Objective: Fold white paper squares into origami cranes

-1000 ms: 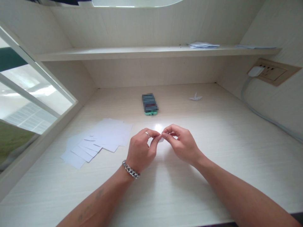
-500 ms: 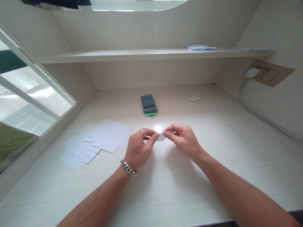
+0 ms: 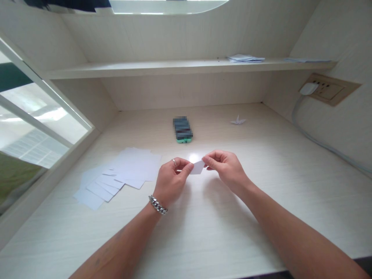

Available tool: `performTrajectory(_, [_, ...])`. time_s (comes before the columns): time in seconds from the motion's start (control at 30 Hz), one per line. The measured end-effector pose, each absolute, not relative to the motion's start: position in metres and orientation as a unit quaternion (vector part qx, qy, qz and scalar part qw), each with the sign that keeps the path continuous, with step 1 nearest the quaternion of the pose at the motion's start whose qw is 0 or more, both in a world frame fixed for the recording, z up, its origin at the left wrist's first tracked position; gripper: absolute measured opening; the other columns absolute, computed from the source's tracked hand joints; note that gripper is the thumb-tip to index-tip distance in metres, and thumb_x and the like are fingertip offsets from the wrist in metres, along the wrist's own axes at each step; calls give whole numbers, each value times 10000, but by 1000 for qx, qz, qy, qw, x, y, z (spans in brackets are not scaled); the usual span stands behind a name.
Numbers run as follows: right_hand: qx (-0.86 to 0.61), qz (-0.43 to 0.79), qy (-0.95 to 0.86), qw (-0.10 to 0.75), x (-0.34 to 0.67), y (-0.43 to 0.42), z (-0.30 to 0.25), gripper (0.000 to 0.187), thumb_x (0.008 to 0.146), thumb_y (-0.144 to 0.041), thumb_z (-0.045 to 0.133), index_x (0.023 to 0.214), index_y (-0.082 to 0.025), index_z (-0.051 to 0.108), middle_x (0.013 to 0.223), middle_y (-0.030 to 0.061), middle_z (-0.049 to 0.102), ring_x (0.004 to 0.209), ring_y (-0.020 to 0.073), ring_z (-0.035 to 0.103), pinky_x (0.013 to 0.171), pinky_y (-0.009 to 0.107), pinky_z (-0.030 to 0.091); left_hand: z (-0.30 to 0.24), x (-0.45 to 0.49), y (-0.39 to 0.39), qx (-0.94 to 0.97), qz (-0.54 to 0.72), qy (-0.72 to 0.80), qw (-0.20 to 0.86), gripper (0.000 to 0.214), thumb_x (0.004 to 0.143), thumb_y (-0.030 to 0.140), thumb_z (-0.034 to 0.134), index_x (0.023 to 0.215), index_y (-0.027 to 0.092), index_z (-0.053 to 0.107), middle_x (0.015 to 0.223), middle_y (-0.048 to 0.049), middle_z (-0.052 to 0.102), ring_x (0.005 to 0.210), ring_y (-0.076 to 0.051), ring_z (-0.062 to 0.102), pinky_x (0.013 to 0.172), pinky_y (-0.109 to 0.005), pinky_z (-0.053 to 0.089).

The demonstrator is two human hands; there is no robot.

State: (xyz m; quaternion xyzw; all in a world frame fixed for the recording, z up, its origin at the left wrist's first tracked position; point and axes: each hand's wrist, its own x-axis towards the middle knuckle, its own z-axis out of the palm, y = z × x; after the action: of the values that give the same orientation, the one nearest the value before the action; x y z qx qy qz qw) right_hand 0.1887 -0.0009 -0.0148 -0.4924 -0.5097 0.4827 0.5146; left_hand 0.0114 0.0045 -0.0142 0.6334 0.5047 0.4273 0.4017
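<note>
Between my hands, above the desk, is a small piece of folded white paper (image 3: 197, 167). My left hand (image 3: 173, 178) pinches its left end between thumb and fingers; a ring and a chain bracelet show on this hand and wrist. At the paper's upper right corner, my right hand (image 3: 225, 168) is closed in a pinch. Fingers cover both ends of the paper, so its full shape is hidden. Loose white paper sheets (image 3: 133, 166) lie overlapping on the desk to the left of my left hand.
A phone-like object (image 3: 183, 130), blurred out, with a green edge, lies beyond my hands. Farther right stands a small folded paper crane (image 3: 238, 121). Papers (image 3: 245, 58) rest on the shelf (image 3: 159, 69). A plugged-in cable (image 3: 302, 128) runs down the right wall.
My right hand has shifted slightly right and up along the paper, so more of the paper shows between my hands. My left hand has barely moved.
</note>
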Motion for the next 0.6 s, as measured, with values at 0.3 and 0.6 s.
performTrajectory(0.3, [-470, 503, -516, 509, 183, -1, -23, 242, 737, -378, 732, 810, -163, 647, 730, 12, 665, 696, 161, 649, 619, 275, 519, -19, 17, 4, 499, 460, 457, 574, 255, 763, 365, 729, 814, 147, 607, 733, -19, 671, 688, -188, 709, 556, -270, 570])
performTrajectory(0.6, [-465, 501, -480, 549, 179, -3, -24, 305, 728, -375, 750, 920, -165, 642, 826, 43, 706, 742, 181, 666, 658, 319, 552, -16, 15, 3, 435, 466, 360, 682, 189, 699, 252, 802, 791, 141, 680, 788, -25, 706, 750, -142, 683, 749, -292, 582])
